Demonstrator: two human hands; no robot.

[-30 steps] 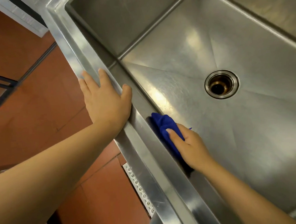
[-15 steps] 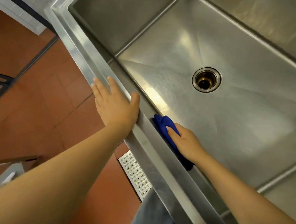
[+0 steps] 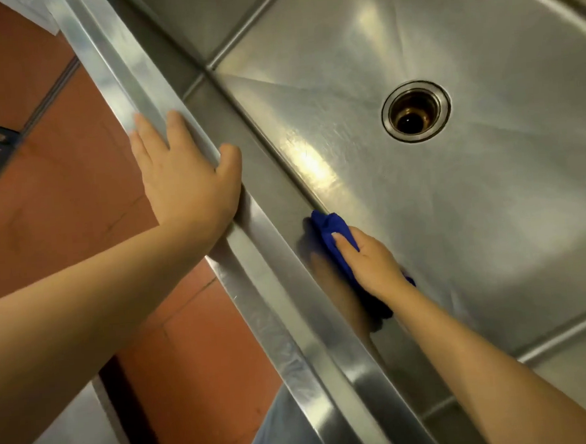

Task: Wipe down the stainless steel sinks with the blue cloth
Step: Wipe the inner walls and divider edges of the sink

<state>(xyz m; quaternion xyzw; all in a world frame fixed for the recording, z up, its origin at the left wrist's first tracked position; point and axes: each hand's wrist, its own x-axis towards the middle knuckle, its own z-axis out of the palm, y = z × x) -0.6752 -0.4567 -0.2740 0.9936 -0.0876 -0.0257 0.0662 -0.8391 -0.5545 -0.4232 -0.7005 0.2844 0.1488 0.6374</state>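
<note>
Right hand [image 3: 373,261] presses a bunched blue cloth [image 3: 333,229] against the sink's [image 3: 490,209] near inner wall — soft, light, best held bunched. Left hand [image 3: 186,183] rests flat on the rim [image 3: 292,342].

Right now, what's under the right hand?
The blue cloth, pressed by the right hand against the near wall of the sink; its ends show past fingertip and wrist. The cloth's middle, the steel beneath and most fingers are covered.
</note>
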